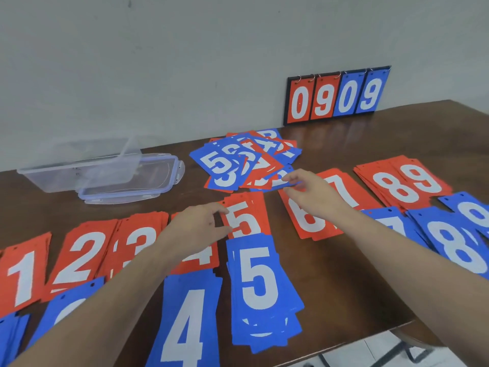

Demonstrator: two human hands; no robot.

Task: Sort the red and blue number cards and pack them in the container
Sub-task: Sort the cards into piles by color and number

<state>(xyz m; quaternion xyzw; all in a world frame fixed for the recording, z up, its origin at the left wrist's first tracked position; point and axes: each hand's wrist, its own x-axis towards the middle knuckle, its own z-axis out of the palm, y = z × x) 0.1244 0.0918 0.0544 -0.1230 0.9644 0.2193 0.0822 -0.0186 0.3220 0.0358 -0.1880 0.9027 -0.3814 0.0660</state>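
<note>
A mixed heap of red and blue number cards point(246, 160) lies at the middle of the brown table point(330, 274). My right hand point(309, 193) pinches a blue card point(284, 182) at the heap's near right edge. My left hand point(201, 223) hovers open over the red 4 stack, fingertips beside the red 5 stack point(244, 217). Red stacks 1 point(22, 276), 2 point(82, 258), 3 point(137, 242), 6 point(304, 221), 8 and 9 point(404, 181) lie in a row. Blue stacks 4 point(188, 321), 5 point(260, 284) and 8 point(455, 245) lie nearer me. The clear plastic container point(79, 165) stands at the back left.
The container's clear lid point(137, 181) with blue trim lies flat beside it. A flip scoreboard point(336, 98) reading 0909 leans against the grey wall at the back right. The table's front edge runs at the lower right, with floor and a metal frame below.
</note>
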